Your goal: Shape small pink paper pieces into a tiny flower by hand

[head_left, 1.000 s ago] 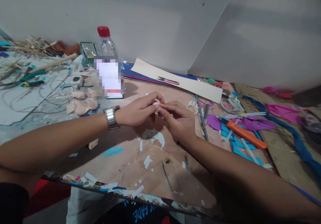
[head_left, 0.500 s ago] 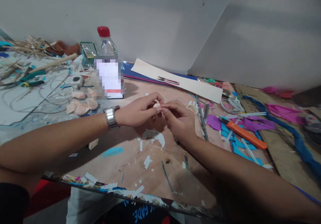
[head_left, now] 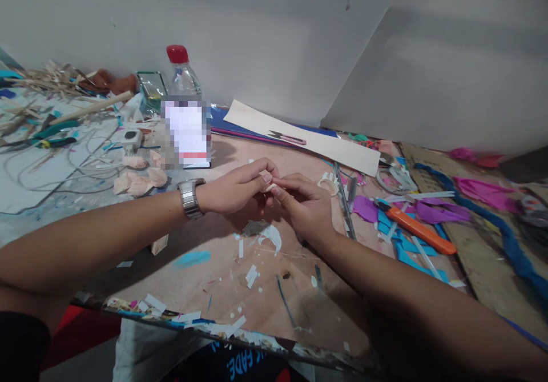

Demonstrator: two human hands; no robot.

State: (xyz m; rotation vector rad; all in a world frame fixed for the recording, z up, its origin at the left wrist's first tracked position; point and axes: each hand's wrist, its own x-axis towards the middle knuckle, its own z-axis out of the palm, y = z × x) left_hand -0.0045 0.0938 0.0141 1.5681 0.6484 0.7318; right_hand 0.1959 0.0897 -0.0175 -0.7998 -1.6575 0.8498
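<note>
My left hand (head_left: 240, 188), with a metal watch (head_left: 190, 199) on its wrist, meets my right hand (head_left: 307, 204) above the middle of the table. Fingers of both hands are pinched on a small pale piece (head_left: 269, 187), mostly hidden between the fingertips; its kind is too small to make out. Beneath the hands a whitish curved scrap (head_left: 269, 236) lies on the tabletop (head_left: 257, 325). Close to my right hand is a cream-coloured tape roll (head_left: 327, 185). Several crumpled peach pieces (head_left: 139, 182) sit left of my left hand.
A phone with a blurred screen (head_left: 188, 131) leans on a red-capped bottle (head_left: 177, 54). Small thread snips (head_left: 287, 137) rest on a cream strip (head_left: 342, 155) at the back. An orange utility knife (head_left: 422, 230) lies right among coloured scraps; green-handled pliers (head_left: 55, 133) lie left.
My fingertips have shifted slightly around the small pale piece, and less of it shows now. My left thumb sits a little higher. Everything else stays in place.
</note>
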